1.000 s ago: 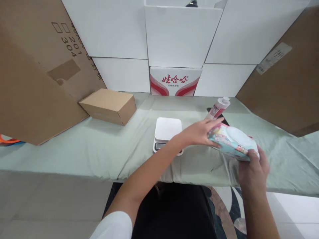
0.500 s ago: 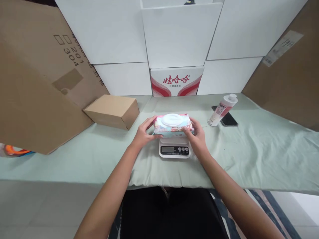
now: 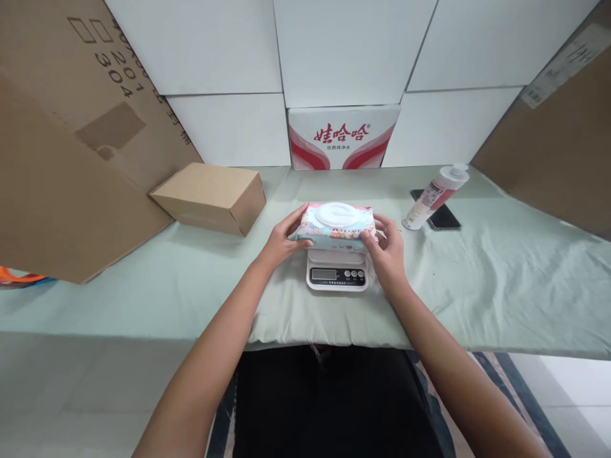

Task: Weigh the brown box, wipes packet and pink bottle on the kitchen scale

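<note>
**Fingers curled around a pack of wet wipes on a kitchen scale**

The fingers (image 3: 298, 219) of the left hand (image 3: 282, 240) are half curled and wrapped around the left end of a wet wipes pack (image 3: 337, 224), with the thumb pressed against its near edge. The right hand (image 3: 387, 249) is cupped at the pack's right end, fingers loosely bent, thumb touching the front corner. The pack is held from both sides and sits flat on a small white kitchen scale (image 3: 338, 273), whose dark display and round buttons are seen just below it. The pack is soft, glossy plastic, pastel-printed, with a smooth white oval lid on top. The scale rests on a pale green, slightly wrinkled cloth (image 3: 501, 286). A plain brown cardboard box (image 3: 210, 197) lies to the left. To the right, a white tube-shaped bottle (image 3: 433, 197) leans beside a black phone (image 3: 446, 218).
</note>
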`<state>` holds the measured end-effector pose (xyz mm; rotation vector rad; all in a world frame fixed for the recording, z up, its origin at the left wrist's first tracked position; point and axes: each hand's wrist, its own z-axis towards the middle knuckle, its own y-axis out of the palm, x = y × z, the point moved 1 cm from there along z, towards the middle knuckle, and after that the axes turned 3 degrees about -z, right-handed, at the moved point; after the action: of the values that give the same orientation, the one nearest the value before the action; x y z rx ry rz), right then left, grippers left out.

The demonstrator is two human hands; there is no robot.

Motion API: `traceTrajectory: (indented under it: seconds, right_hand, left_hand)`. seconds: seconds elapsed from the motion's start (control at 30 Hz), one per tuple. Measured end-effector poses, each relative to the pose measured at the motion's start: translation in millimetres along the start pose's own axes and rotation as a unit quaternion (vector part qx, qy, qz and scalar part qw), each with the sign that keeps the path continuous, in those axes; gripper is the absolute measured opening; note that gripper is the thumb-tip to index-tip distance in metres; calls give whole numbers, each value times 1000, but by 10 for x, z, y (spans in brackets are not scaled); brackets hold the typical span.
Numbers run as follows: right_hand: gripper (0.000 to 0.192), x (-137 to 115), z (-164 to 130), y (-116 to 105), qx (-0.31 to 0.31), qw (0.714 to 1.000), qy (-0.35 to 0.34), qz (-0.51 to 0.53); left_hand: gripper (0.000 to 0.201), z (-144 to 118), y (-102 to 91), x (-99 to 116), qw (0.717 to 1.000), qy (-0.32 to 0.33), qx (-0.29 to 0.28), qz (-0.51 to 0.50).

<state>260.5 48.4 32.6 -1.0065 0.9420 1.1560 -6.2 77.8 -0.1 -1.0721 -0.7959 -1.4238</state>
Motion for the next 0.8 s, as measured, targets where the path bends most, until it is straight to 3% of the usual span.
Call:
traceTrajectory:
  seconds: [0.2,0.33,0.43,0.5,0.6,0.73,0.8]
  right_hand:
    - [69,25,30,-4,3,1000,-2,-7]
    - [67,59,51,-17,16,1000,1,-7]
    - [52,88,106,-78,86,996,-1,32]
    - [41,112,164,-136,139,986,21,86]
    - [29,166,254,-211,192,965,83,157]
    - [44,247,313,-256,226,949,122,183]
    - [46,275,318,-261,235,946,122,189]
  left_hand:
    - [120,-25,62,69,1000,-4,20,22]
    - [122,-15,5,25,999,2,14,41]
    - [134,2,-113,-28,998,21,19,57]
    - [132,0,-189,-33,996,29,54,58]
    - [108,-32,-241,28,990,13,132,56]
    - [60,-86,-239,140,966,-39,241,89]
    - [52,-106,-246,165,954,-33,272,119]
